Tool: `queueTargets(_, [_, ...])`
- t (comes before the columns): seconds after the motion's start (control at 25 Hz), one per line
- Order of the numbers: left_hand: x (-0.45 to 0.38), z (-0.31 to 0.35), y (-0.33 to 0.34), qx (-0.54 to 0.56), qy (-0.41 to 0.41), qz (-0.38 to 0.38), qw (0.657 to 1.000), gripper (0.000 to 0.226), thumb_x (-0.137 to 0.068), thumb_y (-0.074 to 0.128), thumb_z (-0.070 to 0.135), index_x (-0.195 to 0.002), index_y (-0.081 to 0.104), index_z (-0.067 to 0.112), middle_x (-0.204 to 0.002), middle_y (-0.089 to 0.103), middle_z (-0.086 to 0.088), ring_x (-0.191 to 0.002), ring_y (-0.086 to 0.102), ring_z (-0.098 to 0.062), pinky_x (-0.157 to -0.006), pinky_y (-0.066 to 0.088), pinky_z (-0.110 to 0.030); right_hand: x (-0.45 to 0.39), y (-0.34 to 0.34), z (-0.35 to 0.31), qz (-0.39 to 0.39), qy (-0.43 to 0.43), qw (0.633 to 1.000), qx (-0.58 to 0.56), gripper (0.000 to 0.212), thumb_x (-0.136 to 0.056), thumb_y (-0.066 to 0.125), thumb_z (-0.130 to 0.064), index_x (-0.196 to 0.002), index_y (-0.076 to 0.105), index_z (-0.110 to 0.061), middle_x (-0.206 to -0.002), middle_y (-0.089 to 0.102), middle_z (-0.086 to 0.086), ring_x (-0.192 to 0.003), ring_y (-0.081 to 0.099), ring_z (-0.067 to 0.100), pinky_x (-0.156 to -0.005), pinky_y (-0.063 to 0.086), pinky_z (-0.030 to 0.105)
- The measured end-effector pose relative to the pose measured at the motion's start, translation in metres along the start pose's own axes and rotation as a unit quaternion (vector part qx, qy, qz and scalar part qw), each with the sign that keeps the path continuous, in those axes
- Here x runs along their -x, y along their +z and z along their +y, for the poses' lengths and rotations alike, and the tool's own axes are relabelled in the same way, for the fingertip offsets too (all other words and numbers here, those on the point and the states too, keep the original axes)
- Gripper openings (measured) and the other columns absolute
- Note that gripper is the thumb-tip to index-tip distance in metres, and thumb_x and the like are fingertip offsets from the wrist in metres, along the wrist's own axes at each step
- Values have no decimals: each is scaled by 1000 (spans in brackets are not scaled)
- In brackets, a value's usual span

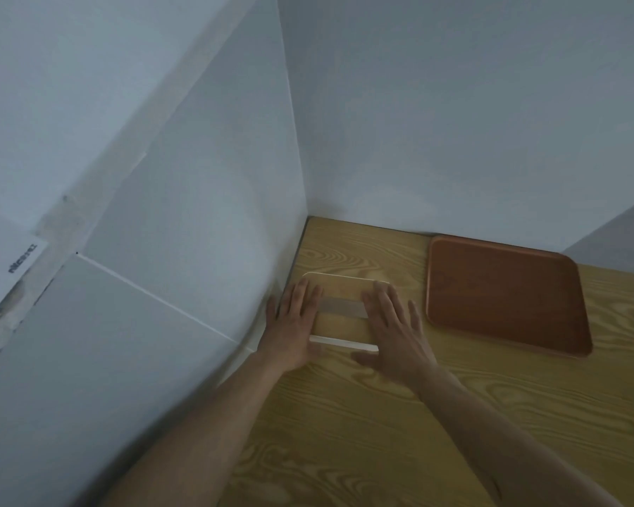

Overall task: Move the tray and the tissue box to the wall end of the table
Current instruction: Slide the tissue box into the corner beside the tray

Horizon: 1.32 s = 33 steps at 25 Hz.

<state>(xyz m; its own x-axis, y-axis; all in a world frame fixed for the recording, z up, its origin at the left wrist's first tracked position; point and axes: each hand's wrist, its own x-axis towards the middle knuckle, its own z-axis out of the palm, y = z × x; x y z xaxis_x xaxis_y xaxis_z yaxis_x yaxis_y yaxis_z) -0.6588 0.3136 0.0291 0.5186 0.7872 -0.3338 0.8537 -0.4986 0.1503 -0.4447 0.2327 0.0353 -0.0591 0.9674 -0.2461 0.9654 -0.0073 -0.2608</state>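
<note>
The tissue box (pixel 344 325), with a wood-look top, white edges and a grey slot, sits on the wooden table (pixel 363 433) in the corner where two walls meet. My left hand (pixel 295 323) lies over its left end, close to the side wall. My right hand (pixel 392 331) covers its right end, thumb at the near edge. Both hands hold the box between them, fingers stretched flat. The reddish-brown tray (pixel 506 298) lies flat and empty to the right of the box, its far edge against the back wall.
A pale side wall (pixel 162 250) runs along the table's left edge and a back wall (pixel 454 140) closes its far end. A narrow strip of table separates box and tray. Bare wood extends toward me.
</note>
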Motion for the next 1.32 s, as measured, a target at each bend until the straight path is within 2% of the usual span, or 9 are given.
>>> queueTargets(0.12, [26, 3, 17, 11, 6, 32, 999, 98, -90, 51, 57, -155, -17, 26, -166, -18, -3, -153, -13, -25, -120, -3, -56, 33, 17, -3, 45, -17, 999, -18, 86, -93, 28, -70, -160, 8, -19, -168, -4, 6, -154, -6, 27, -122, 11, 59])
queueTargets(0.24, [50, 10, 32, -3, 14, 78, 997, 83, -93, 32, 55, -158, -5, 21, -168, -5, -5, -153, -8, -22, -121, 1, -57, 55, 29, -5, 62, -14, 998, -27, 73, -99, 34, -59, -158, 21, -19, -168, 9, 6, -154, 3, 26, -121, 16, 58])
queueTargets(0.32, [62, 11, 39, 3, 18, 90, 996, 82, -94, 39, 54, -159, 2, 20, -168, -2, -5, -153, -8, -21, -120, 3, -57, 61, 32, -5, 63, -22, 998, -17, 70, -99, 37, -56, -158, 24, -19, -167, 13, 6, -154, 7, 26, -120, 20, 59])
queueTargets(0.44, [69, 14, 41, 8, 18, 88, 996, 89, -89, 55, 46, -159, 6, 20, -168, 4, -4, -153, -1, -22, -119, 12, -60, 63, 31, -4, 42, -21, 999, 2, 71, -98, 39, -53, -159, 18, -22, -168, 7, 4, -154, 3, 25, -119, 23, 59])
queueTargets(0.56, [68, 18, 38, 5, 3, 80, 997, 95, -84, 64, 38, -159, 9, 19, -167, 11, -5, -153, 7, -25, -117, 17, -64, 64, 29, -5, 35, -10, 999, -4, 73, -96, 47, -49, -158, 21, -23, -168, 11, 4, -154, 7, 25, -116, 28, 59])
queueTargets(0.84, [47, 18, 24, -16, -26, 80, 996, 87, -85, 59, 24, -157, 10, 19, -167, 13, -7, -153, 10, -27, -119, 7, -58, 42, 16, -4, 20, 0, 1000, -20, 79, -91, 60, -43, -158, 20, -29, -168, 11, -2, -154, 5, 21, -112, 33, 57])
queueTargets(0.96, [26, 16, 9, -40, -40, 66, 996, 81, -91, 55, 28, -157, 8, 18, -167, 7, -7, -154, 5, -27, -119, 0, -56, 21, 6, -3, 11, 5, 1000, -15, 81, -91, 60, -40, -158, 16, -32, -169, 8, -4, -154, 3, 18, -113, 33, 54])
queueTargets(1.12, [-5, 17, -16, -51, -48, 55, 996, 76, -92, 54, 26, -154, 12, 16, -166, 11, -9, -153, 8, -28, -119, 4, -57, -10, -12, 3, -5, 7, 1000, 6, 79, -93, 56, -41, -158, 12, -32, -169, 4, -5, -154, 0, 16, -113, 34, 51])
queueTargets(1.32, [-41, 15, -54, -104, -51, 26, 993, 65, -94, 51, 30, -150, 24, 12, -162, 19, -14, -148, 23, -29, -118, 11, -57, -52, -36, 6, -44, 12, 998, 36, 77, -95, 52, -44, -158, 8, -33, -169, -2, -6, -154, 0, 16, -111, 36, 51])
